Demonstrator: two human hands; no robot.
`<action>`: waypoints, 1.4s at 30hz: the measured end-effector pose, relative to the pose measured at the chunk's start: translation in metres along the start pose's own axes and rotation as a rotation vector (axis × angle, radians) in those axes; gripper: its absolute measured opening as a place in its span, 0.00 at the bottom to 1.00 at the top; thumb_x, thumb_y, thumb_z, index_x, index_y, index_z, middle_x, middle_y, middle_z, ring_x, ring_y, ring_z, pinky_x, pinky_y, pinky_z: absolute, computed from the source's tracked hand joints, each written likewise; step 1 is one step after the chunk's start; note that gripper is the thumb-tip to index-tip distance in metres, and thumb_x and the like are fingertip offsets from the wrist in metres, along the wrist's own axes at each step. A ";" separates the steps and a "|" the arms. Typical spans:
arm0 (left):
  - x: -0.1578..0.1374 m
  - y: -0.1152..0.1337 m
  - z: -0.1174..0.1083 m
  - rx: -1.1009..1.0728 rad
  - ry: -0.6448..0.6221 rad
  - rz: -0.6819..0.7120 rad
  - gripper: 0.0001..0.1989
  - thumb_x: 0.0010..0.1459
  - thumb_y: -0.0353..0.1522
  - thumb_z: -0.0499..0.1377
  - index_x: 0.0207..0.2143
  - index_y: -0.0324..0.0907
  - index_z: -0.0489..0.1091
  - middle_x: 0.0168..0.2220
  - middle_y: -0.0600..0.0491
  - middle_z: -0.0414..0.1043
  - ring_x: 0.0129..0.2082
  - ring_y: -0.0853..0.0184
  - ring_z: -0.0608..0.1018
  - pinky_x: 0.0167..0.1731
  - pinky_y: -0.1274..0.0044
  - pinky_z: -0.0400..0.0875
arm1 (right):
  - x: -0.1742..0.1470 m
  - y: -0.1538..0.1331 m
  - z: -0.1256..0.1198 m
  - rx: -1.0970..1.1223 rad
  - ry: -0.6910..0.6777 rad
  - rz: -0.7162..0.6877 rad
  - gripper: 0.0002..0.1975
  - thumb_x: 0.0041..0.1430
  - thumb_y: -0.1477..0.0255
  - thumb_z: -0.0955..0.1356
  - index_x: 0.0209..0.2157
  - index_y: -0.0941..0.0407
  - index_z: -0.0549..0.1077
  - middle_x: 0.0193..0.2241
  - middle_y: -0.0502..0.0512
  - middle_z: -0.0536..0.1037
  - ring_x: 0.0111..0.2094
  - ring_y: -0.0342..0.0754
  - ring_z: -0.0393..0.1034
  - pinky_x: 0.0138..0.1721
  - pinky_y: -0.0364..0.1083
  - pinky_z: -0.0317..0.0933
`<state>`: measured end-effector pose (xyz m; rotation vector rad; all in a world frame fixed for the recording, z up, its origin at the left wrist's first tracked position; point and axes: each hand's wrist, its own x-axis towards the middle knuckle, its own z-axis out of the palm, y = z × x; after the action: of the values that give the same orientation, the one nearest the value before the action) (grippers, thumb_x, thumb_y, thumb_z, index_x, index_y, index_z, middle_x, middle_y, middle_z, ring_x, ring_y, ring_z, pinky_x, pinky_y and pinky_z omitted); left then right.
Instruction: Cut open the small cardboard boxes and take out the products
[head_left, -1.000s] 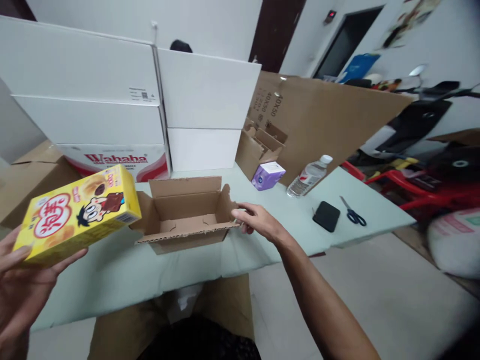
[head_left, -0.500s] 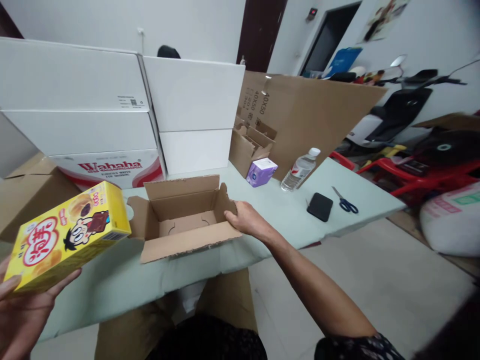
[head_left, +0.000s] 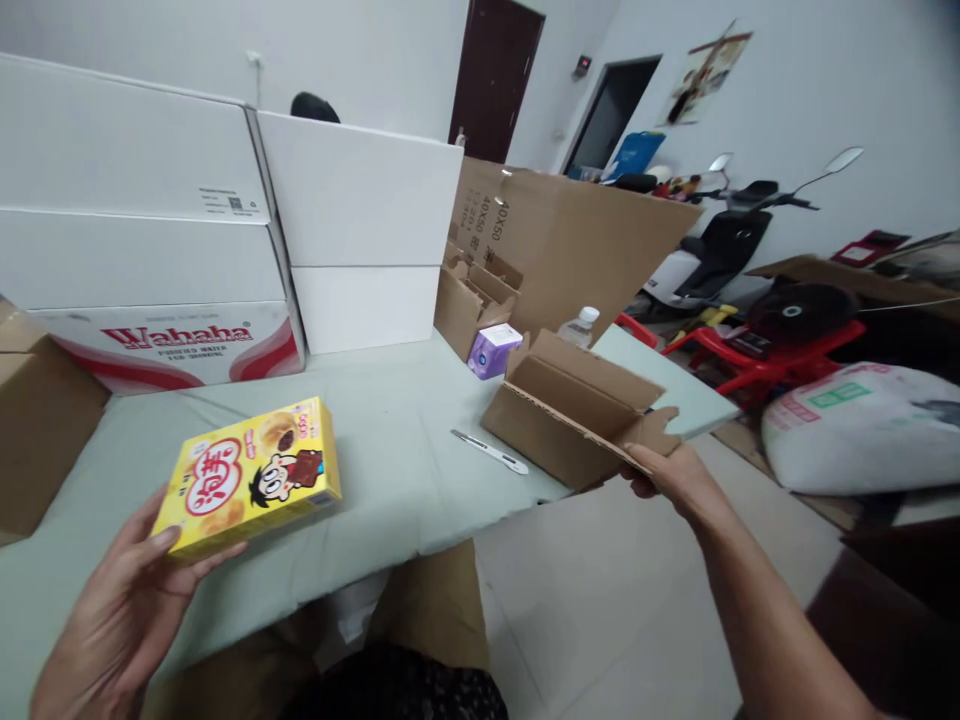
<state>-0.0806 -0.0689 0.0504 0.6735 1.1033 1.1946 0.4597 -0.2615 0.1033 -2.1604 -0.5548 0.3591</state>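
My left hand is closed on the near left end of a yellow snack box, printed with a cartoon figure and cream puffs. It holds the box tilted over the table's left part. At the right, my right hand grips the near right edge of an open brown cardboard box, thumb inside and fingers beneath. That box is tilted, and part of its inside is hidden by its front wall. Between the two boxes a white utility knife lies on the table.
White cartons and a Wahaha carton are stacked at the back. A purple packet, a smaller brown box and a partly hidden water bottle stand behind the held box. Another brown carton is at the left of the table.
My right hand has moved the cardboard box to the right, uncovering the utility knife. It now hides the scissors and black item. The yellow box has shifted right, and the view has turned.
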 end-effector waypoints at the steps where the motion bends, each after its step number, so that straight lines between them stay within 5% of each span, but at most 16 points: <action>1: -0.001 -0.007 0.005 0.002 -0.026 -0.017 0.23 0.42 0.36 0.74 0.45 0.50 0.81 0.57 0.55 0.80 0.59 0.40 0.77 0.32 0.66 0.87 | 0.003 0.000 0.004 0.018 0.015 0.050 0.08 0.51 0.70 0.73 0.23 0.55 0.72 0.12 0.56 0.73 0.11 0.50 0.66 0.13 0.47 0.65; 8: -0.007 -0.036 0.032 0.027 -0.119 -0.107 0.31 0.41 0.36 0.76 0.51 0.48 0.79 0.52 0.50 0.82 0.40 0.51 0.85 0.30 0.65 0.87 | 0.022 -0.012 0.046 0.231 -0.017 0.158 0.18 0.63 0.60 0.72 0.46 0.59 0.72 0.21 0.58 0.81 0.16 0.51 0.73 0.19 0.49 0.74; 19: -0.009 -0.043 0.054 0.058 -0.134 -0.148 0.36 0.41 0.37 0.76 0.56 0.45 0.76 0.53 0.46 0.82 0.42 0.48 0.85 0.30 0.66 0.86 | 0.031 -0.005 0.068 0.354 -0.066 0.148 0.15 0.65 0.59 0.71 0.37 0.58 0.73 0.23 0.62 0.82 0.23 0.52 0.79 0.21 0.45 0.75; 28: -0.002 -0.048 0.060 0.061 -0.150 -0.183 0.39 0.40 0.37 0.77 0.57 0.45 0.74 0.53 0.46 0.82 0.40 0.49 0.85 0.30 0.66 0.86 | 0.042 -0.032 0.080 0.326 -0.099 0.152 0.14 0.68 0.62 0.70 0.34 0.59 0.74 0.24 0.63 0.83 0.23 0.51 0.79 0.20 0.45 0.73; 42: -0.011 -0.046 0.070 0.084 -0.137 -0.153 0.41 0.42 0.37 0.77 0.60 0.43 0.72 0.54 0.43 0.81 0.40 0.50 0.85 0.30 0.66 0.86 | 0.090 -0.076 0.144 0.408 -0.188 0.052 0.23 0.65 0.53 0.71 0.48 0.58 0.71 0.27 0.59 0.83 0.29 0.51 0.81 0.24 0.45 0.75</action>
<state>0.0017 -0.0835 0.0379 0.7119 1.0742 0.9618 0.4539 -0.0782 0.0732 -1.7600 -0.4815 0.6496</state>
